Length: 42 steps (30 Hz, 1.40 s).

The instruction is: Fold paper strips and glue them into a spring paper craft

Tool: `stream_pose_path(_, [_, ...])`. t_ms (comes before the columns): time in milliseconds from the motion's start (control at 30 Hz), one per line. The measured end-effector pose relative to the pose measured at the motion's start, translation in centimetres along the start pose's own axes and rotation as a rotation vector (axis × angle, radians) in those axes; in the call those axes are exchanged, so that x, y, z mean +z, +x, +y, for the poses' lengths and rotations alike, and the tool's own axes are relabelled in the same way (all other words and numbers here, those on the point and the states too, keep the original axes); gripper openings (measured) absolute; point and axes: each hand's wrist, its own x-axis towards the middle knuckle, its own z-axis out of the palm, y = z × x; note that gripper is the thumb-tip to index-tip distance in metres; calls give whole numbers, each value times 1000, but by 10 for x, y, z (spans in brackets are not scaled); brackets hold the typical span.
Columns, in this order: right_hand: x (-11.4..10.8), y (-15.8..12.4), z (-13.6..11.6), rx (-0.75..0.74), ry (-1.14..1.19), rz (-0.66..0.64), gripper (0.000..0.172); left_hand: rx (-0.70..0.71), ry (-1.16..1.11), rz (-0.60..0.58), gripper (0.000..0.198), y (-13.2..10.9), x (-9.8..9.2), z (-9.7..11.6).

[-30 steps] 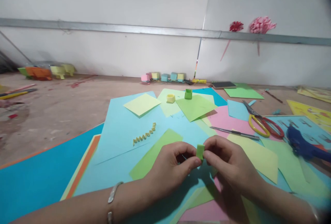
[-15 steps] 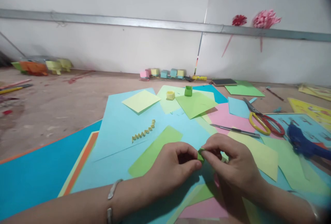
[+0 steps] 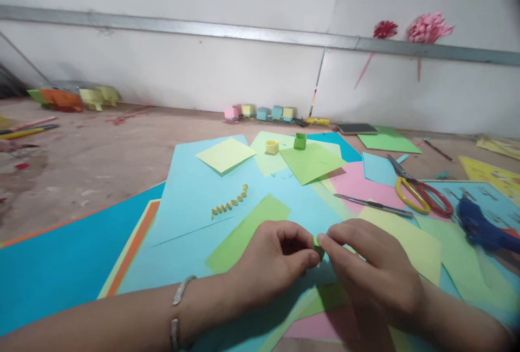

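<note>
A small folded piece of green paper (image 3: 319,251) is pinched between the thumb and forefinger of my left hand (image 3: 270,257). From the other side, my right hand (image 3: 377,265) has its thumb tip against the piece's upper edge, its fingers bent close by and partly hidden. Below the hands lies a large light blue sheet (image 3: 184,178). A green paper strip (image 3: 249,230) rests on it beside my left hand, and a yellow zigzag-folded strip (image 3: 228,202) sits farther left. Beyond stand a small yellow paper box (image 3: 272,148) and a green paper box (image 3: 299,141).
To the right lie a craft knife (image 3: 371,204), scissors (image 3: 420,192) with yellow and red handles, and a blue glue gun (image 3: 481,225). Small coloured paper cubes (image 3: 262,113) line the wall. A dark phone-like slab (image 3: 357,129) lies at the back right.
My right hand's fingers have straightened a little and loosened around the green piece, which has tilted slightly. My left hand keeps its pinch. The whole view has shifted slightly.
</note>
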Motion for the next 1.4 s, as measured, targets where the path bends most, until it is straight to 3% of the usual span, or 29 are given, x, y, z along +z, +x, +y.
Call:
stream_pose_path(167, [-5,-2,4,-317,-142,40,22,-1,-49,12,4,0,0,1])
stream_pose_path(400, [-1,2,6,-365,-178,34,22,1,-78,23,10,2,-2,2])
stream_pose_path(600, [3,0,6,-223,-26,40,25,67,37,39,23,1,-5,1])
stream_pose_path(700, [1,1,3,-49,101,28,17,240,253,57,19,-3,-5,2])
stream_pose_path(767, [-3,2,2,38,184,-58,11,416,382,30,20,-7,-5,1])
stream_pose_path(833, [-8,2,4,66,252,-223,18,517,439,-25,22,-10,-4,0])
stream_pose_path(933, [-15,4,9,88,337,-493,24,497,457,-117,23,-11,-4,-5])
stream_pose_path(1067, [-18,7,16,96,384,-626,26,433,414,-211,20,-9,-3,-10])
stream_pose_path(1400, [-8,5,-3,259,416,-422,37,279,66,-246,27,-4,-5,-2])
